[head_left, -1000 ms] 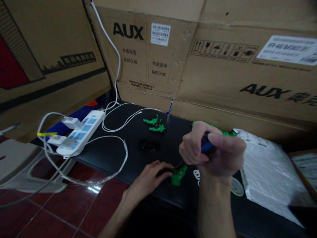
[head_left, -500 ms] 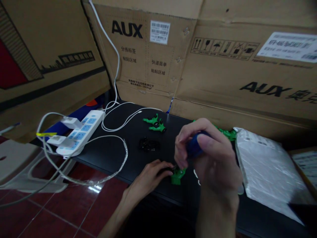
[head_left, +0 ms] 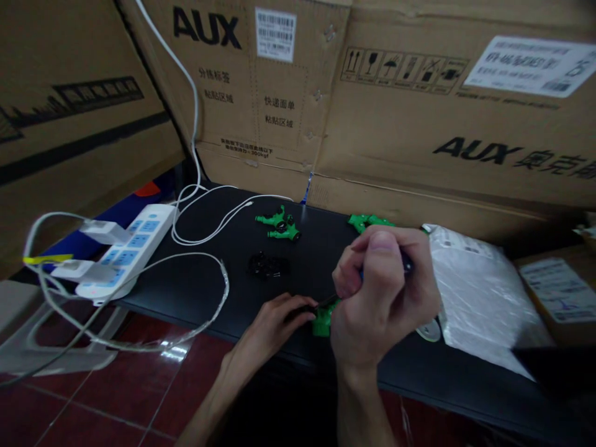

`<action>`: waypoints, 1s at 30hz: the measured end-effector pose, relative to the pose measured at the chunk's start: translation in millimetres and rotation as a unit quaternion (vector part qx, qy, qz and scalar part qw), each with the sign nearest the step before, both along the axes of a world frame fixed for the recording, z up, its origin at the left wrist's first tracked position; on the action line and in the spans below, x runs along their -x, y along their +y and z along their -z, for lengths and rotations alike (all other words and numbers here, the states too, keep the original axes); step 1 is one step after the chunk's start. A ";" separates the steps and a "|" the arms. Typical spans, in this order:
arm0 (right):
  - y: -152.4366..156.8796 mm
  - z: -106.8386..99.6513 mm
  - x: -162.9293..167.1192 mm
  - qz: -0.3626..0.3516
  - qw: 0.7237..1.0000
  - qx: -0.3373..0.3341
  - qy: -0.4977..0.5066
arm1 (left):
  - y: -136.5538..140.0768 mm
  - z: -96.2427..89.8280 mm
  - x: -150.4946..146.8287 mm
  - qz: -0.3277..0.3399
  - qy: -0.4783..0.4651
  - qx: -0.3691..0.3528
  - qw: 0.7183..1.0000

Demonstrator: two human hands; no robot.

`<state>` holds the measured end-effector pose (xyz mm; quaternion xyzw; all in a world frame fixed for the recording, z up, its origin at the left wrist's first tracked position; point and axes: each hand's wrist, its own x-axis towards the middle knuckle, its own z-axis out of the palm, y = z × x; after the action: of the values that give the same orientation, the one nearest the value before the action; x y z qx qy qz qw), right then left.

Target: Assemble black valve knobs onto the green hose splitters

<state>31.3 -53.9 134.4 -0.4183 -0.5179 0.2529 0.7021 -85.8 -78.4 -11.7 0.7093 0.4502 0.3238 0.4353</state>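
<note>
My right hand [head_left: 384,298] is wrapped round the dark blue handle of a screwdriver [head_left: 406,264], thumb pressed along it. Its thin shaft slants down to the left, towards my left fingertips. My left hand [head_left: 274,320] is closed in a pinch on a small black part [head_left: 303,309] beside a green plastic fitting [head_left: 321,324]. That fitting lies near the front edge of the black table [head_left: 223,310], partly behind my right hand. Where the screwdriver tip meets the part is too small and dark to make out.
Two green fittings [head_left: 280,225] and a pile of small black parts [head_left: 267,266] lie further back. More green pieces [head_left: 367,221] sit behind my right hand. A white plastic bag [head_left: 479,298] lies right; a power strip [head_left: 133,251] with cables, left. Cardboard boxes [head_left: 395,124] wall the back.
My right hand has rolled over on the screwdriver, its thumb now on top and the handle pointing more to the right. My left hand keeps its pinch. The view has shifted slightly.
</note>
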 end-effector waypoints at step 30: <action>-60.2 46.2 -109.8 -0.254 0.884 0.329 0.212 | 65.4 -13.7 39.8 -0.017 0.356 -0.289 0.888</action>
<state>141.1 -114.1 88.2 -0.4155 -0.3321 0.6615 0.5287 -125.5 -13.0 2.0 0.8633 0.4740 0.1725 0.0160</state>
